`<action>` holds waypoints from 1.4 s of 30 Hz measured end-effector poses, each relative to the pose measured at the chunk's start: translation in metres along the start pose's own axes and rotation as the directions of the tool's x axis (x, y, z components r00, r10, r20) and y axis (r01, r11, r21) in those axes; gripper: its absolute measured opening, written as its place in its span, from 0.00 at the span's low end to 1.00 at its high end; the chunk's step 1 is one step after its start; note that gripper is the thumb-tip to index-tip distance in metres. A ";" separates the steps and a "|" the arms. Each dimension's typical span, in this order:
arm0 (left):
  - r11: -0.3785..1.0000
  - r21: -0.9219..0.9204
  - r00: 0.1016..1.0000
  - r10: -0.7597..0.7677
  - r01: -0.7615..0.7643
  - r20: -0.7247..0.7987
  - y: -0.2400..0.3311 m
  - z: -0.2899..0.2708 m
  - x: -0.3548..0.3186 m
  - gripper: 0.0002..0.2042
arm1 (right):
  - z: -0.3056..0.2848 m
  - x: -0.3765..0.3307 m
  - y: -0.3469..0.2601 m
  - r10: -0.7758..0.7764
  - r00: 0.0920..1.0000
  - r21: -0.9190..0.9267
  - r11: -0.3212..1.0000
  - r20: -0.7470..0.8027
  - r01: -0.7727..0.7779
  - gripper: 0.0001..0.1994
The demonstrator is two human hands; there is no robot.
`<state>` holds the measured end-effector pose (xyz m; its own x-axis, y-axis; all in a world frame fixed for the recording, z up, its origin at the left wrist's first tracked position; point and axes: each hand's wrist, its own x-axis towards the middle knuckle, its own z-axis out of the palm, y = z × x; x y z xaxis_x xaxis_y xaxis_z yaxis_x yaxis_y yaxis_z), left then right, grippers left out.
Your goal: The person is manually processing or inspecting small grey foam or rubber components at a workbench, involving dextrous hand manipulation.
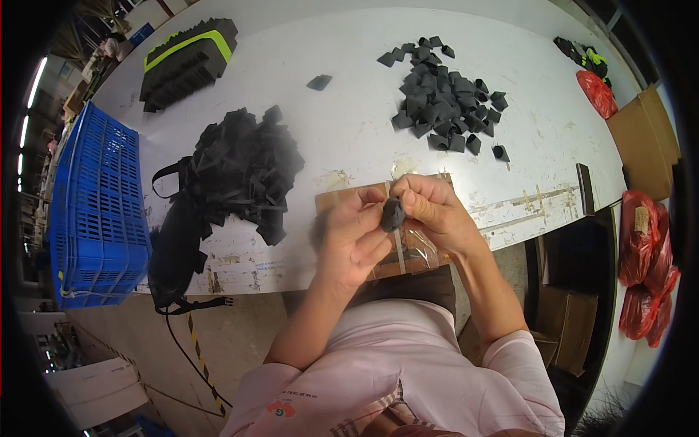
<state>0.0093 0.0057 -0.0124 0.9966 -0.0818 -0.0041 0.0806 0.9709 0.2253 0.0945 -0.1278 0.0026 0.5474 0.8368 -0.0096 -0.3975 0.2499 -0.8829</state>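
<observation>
Over cardboard (330, 205); hands (437, 213) holding small black piece (393, 217)

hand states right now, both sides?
Right hand: closed, pinching a black piece.
Left hand: curled at the same piece's left edge; whether it grips, can't tell.

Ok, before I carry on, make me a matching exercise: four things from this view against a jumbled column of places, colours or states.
Things:
1. small dark piece
2. plastic crate
3. plastic bags
4. dark stack

Matches:
A. red, at the right
B. has a yellow-green stripe
C. between left hand and right hand
D. blue, at the left

Pairs: 1-C, 2-D, 3-A, 4-B
</observation>
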 end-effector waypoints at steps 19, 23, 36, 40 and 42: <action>-0.108 0.920 0.783 0.493 -0.377 0.379 0.002 0.026 0.003 0.17 | 0.001 -0.009 -0.002 -0.211 0.945 -0.450 0.889 -0.249 0.080 0.14; -0.085 0.921 0.838 0.389 -0.381 0.383 0.006 0.034 0.006 0.09 | 0.015 -0.022 -0.005 -0.529 0.829 -0.723 0.644 -0.184 0.251 0.15; 0.726 0.552 0.874 0.485 -0.410 0.011 -0.001 0.008 -0.003 0.05 | 0.026 -0.009 -0.007 -0.688 0.726 -0.888 0.325 0.013 0.324 0.06; 0.706 0.582 0.870 0.492 -0.403 0.006 -0.004 0.002 -0.004 0.05 | 0.023 -0.006 0.004 -0.719 0.694 -0.886 0.300 0.035 0.355 0.06; 0.739 0.546 0.877 0.480 -0.395 -0.015 -0.003 0.000 -0.003 0.05 | 0.024 -0.004 0.003 -0.734 0.678 -0.895 0.271 0.046 0.354 0.06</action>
<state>0.0060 0.0030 -0.0134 0.9133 0.3973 0.0897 -0.3417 0.6274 0.6998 0.0730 -0.1187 0.0111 0.6289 0.4063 0.6629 0.7453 -0.0720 -0.6629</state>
